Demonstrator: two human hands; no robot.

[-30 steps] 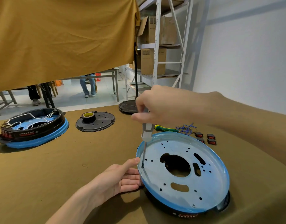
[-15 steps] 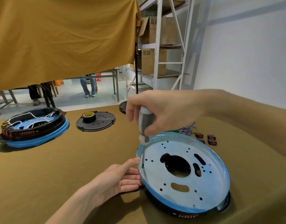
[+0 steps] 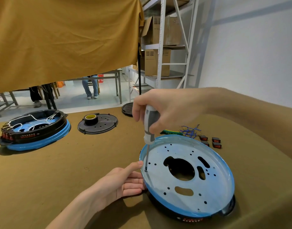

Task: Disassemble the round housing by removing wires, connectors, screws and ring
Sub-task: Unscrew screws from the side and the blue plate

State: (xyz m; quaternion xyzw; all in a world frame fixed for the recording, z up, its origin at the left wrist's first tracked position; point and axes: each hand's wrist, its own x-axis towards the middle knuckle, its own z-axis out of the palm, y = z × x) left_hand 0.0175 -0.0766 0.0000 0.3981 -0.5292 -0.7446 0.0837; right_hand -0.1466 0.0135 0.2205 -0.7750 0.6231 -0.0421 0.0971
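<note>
A round housing (image 3: 216,187) lies in front of me, its pale blue perforated plate facing up over a black ring. My right hand (image 3: 165,109) grips the grey and white handle of a screwdriver (image 3: 149,128). The screwdriver stands nearly upright, and its tip sits in a screw hole (image 3: 145,170) near the plate's left rim. My left hand (image 3: 123,182) rests with straight fingers against the left edge of the housing, thumb on the rim beside the screwdriver tip.
A second housing with white wires (image 3: 34,129) sits at the far left. A black cover (image 3: 99,123) carries a tape roll (image 3: 90,119). Loose blue wires (image 3: 189,130) and small red-and-black switches (image 3: 211,141) lie behind the plate. A brown cloth (image 3: 59,171) covers the table.
My right hand has turned on the screwdriver handle and shifted its grip; the tip stays in the same hole. My left hand has not moved.
</note>
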